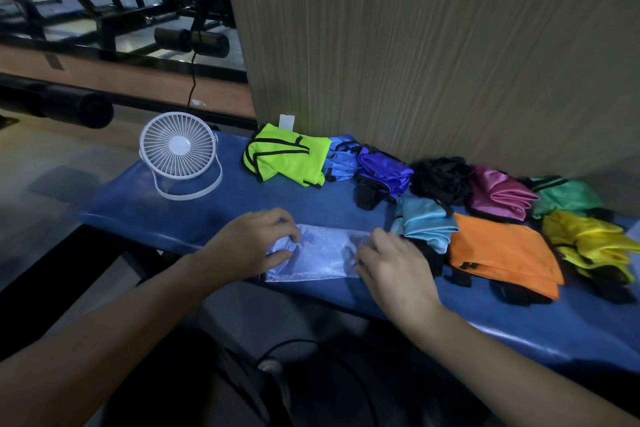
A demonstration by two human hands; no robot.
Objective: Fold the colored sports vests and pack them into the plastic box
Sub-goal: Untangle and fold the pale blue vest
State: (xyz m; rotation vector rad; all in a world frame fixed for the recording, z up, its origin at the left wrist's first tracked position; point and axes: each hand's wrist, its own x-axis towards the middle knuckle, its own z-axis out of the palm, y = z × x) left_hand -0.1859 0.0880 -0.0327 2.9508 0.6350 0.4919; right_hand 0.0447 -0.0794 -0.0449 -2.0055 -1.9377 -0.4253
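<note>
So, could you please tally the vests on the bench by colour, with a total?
Lime green: 1
Blue: 1
Purple: 1
Black: 1
Pink: 1
Green: 1
Yellow: 1
Orange: 1
Light blue: 1
Pale blue, being folded: 1
Total: 10
</note>
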